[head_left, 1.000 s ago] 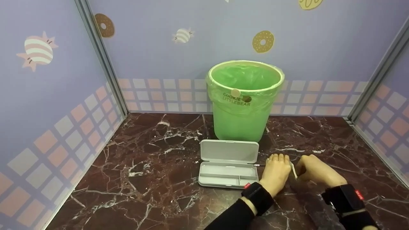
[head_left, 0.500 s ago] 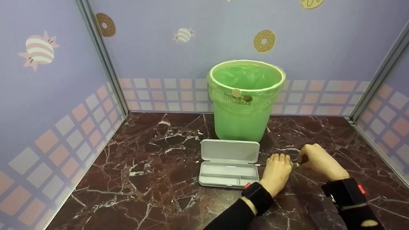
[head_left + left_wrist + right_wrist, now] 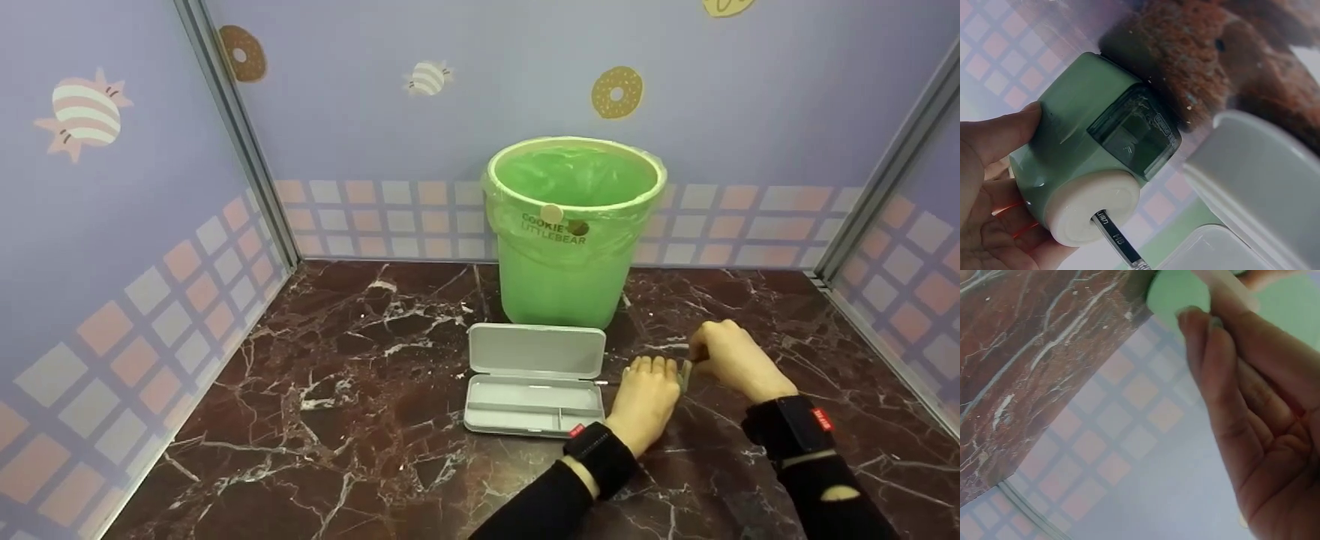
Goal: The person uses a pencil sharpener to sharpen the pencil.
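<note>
A green pencil sharpener (image 3: pixel 1072 107) with a cream front ring and a dark see-through shavings window is gripped by my left hand (image 3: pixel 645 401), thumb on one side and fingers round the other. A dark pencil (image 3: pixel 1117 242) marked HB sticks into the hole in the ring. My right hand (image 3: pixel 739 360) is at the sharpener's back end, its thumb and fingers pinching the crank handle (image 3: pixel 685 375); the fingers (image 3: pixel 1221 377) mostly hide the knob. Left of the hands lies an open grey pencil case (image 3: pixel 536 352), its bare compartments showing, close to the pencil's end.
Behind the pencil case a green bin (image 3: pixel 570 281) with a clear liner stands against the back wall. Patterned panels (image 3: pixel 360 112) close in the dark red marble tabletop (image 3: pixel 337 450) at the back and both sides.
My right hand has gone up and round from low beside the sharpener, turning the crank with it. My left hand keeps its hold on the sharpener, nearly still.
</note>
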A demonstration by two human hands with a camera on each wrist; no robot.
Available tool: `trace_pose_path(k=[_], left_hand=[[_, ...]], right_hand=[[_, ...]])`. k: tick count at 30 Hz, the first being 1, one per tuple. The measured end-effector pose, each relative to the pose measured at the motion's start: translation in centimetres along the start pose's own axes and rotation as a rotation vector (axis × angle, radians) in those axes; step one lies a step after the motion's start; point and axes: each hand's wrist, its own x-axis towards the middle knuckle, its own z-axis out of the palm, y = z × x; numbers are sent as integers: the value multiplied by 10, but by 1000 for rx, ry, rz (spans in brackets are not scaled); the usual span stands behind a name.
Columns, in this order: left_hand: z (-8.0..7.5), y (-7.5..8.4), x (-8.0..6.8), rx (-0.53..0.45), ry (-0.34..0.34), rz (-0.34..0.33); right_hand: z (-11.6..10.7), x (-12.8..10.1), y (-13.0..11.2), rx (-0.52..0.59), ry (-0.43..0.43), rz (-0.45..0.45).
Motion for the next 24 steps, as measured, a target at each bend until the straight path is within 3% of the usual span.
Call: trace_pose_path(k=[4, 10, 17, 24], left_hand=[[1, -1, 0, 3, 3, 5], [0, 0, -1, -5, -8, 7], [-1, 3, -3, -12, 22, 5], [1, 0, -3, 13, 51, -4]], right_hand=[[7, 9, 1, -40, 39, 10], [22, 19, 9, -60, 22, 29], [47, 16, 27, -4, -28, -14], [56, 2, 32, 96, -74, -109]])
